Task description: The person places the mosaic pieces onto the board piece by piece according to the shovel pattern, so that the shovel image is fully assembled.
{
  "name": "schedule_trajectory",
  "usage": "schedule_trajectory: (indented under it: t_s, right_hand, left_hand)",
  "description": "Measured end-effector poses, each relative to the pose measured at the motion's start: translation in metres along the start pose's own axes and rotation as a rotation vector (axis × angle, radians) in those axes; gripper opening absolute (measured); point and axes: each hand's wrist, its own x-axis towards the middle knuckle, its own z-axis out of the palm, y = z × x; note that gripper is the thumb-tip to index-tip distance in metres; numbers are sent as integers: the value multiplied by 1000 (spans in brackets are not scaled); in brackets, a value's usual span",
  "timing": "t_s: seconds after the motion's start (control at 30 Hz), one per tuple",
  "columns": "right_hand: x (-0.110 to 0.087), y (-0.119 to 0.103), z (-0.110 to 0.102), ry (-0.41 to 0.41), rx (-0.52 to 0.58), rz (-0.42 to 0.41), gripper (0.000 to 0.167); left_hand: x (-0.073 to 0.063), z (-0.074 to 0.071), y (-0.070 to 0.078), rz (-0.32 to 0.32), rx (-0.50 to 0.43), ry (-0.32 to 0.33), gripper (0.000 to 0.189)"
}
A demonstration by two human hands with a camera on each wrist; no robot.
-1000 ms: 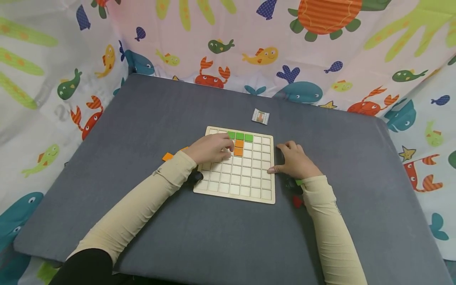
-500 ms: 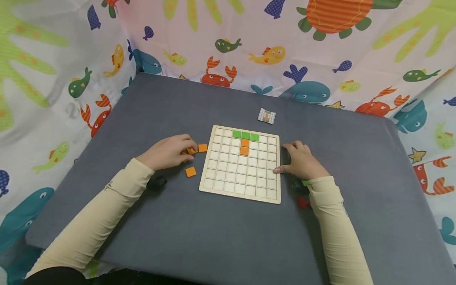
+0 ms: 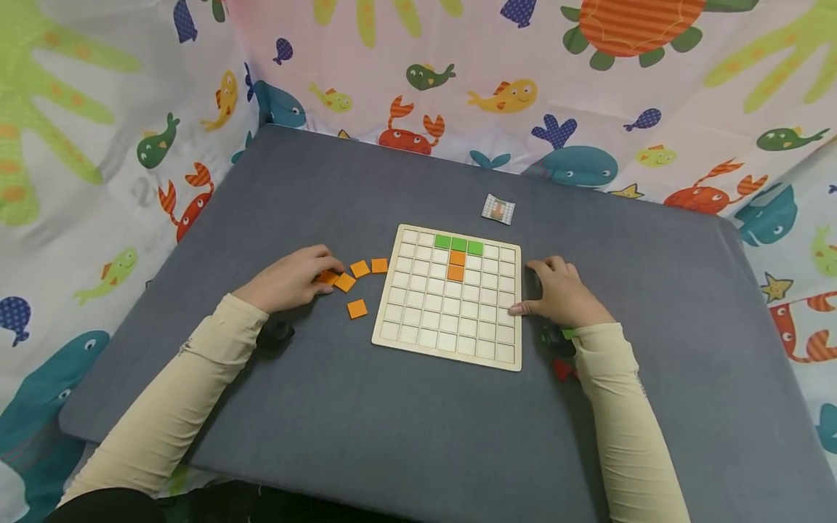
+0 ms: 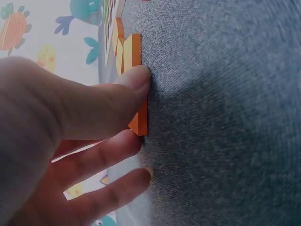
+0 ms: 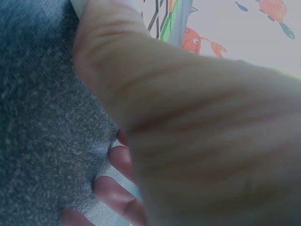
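Left hand (image 3: 289, 280): I'm pinching orange tile (image 3: 326, 278) on table (image 3: 392, 414), wanting light edge grip so neighbour (image 3: 345, 282) isn't shifting. Right hand (image 3: 564, 294): holding fingers spread, thumb touching board (image 3: 447, 323), ideally steadying without pushing.

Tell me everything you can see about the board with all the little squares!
The board is pale, looks wooden, and has rounded corners, a plain rim and thin lines making a grid. Three green squares sit mid-top-row, with two orange squares running down below the middle one, like a T. Its other squares look bare. It lies flat, slightly turned, on the grey table. The right grip's thumb rests at its right edge.
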Motion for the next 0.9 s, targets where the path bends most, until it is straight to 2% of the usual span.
schedule_trajectory:
  t_s: [0.3,0.5,0.77,0.9]
  right_hand:
    - [-2,-3,-3,-14,-5,4,105]
    - [-1,0,-2,-9,-4,-2,107]
    - [1,-1,-3,-5,-2,-14,103]
    - [-1,-1,-2,-14,-15,-4,103]
  left_hand:
    - [-2,2,-2,-32,-31,16,26]
    - [-3,1,-2,-65,-16,37,24]
    - [1,-4,2,-37,12,106,24]
    - [7,-6,9,-26,5,109,25]
